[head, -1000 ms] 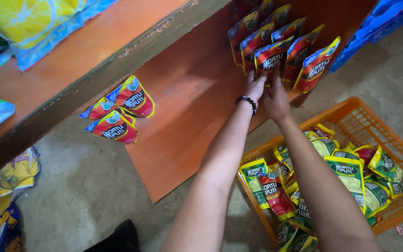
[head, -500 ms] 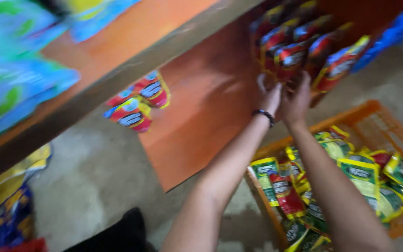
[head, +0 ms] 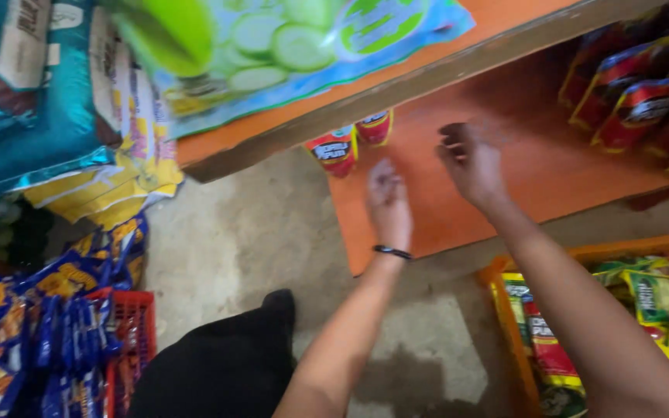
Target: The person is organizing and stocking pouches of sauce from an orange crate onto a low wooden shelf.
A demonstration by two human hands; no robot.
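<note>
Two hands hang over the low orange shelf (head: pixel 505 193), and neither holds anything. Our left hand (head: pixel 389 203), with a dark band at the wrist, has its fingers loosely curled and narrow, just near of the two red pouches (head: pixel 348 143) that stand at the shelf's far left under the lip of the upper shelf (head: pixel 396 85). Our right hand (head: pixel 470 162) is to the right of it, fingers bent and somewhat spread, over bare board. Between the two red pouches and the row of red packets (head: pixel 636 93) at the far right we see a broad open stretch of shelf. The shelf's near left corner juts out over the concrete floor (head: pixel 234 240). At the near right an orange basket (head: pixel 497 279) of green and red packets sits close against the shelf's near edge. At the near left a red crate (head: pixel 129 325) holds blue packets.
</note>
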